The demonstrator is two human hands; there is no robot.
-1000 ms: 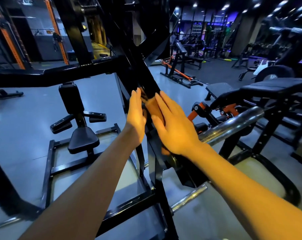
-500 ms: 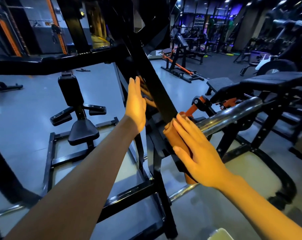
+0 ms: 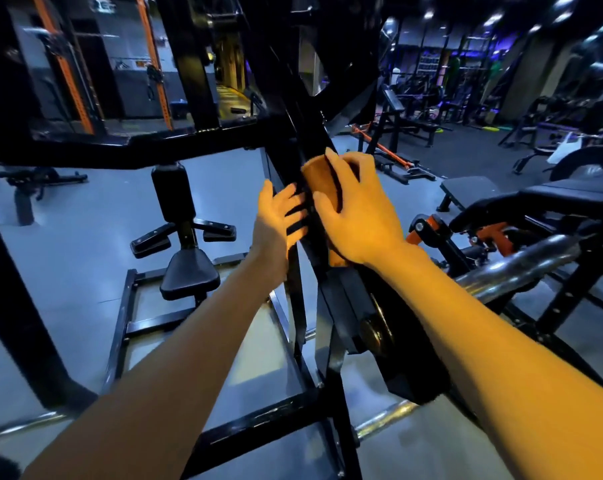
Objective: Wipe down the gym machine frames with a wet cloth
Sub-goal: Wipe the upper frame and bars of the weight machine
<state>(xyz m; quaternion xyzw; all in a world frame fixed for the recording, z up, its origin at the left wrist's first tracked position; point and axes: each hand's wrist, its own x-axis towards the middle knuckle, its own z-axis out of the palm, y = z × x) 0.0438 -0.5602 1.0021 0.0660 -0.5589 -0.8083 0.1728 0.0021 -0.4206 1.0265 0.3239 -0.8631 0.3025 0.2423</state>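
Risk assessment: the cloth (image 3: 322, 183) is pressed against a slanted black frame bar (image 3: 305, 133) and, judging by the contact, is retained only by palm pressure; a lapse in pressure on the wet surface could let it slide off or drop toward the floor (image 3: 85, 237). A chrome bar (image 3: 514, 268) and a pivot housing (image 3: 369, 327) sit just below the right forearm, so a long downward pass risks knocking the arm against them. Grip state: the right hand (image 3: 358, 216) lies spread over the cloth with fingers largely extended and slightly curved, pressing it onto the bar rather than enclosing it. The left hand (image 3: 275, 223) is open, fingers straight and apart, against the bar's left face just beside the cloth; it holds nothing.
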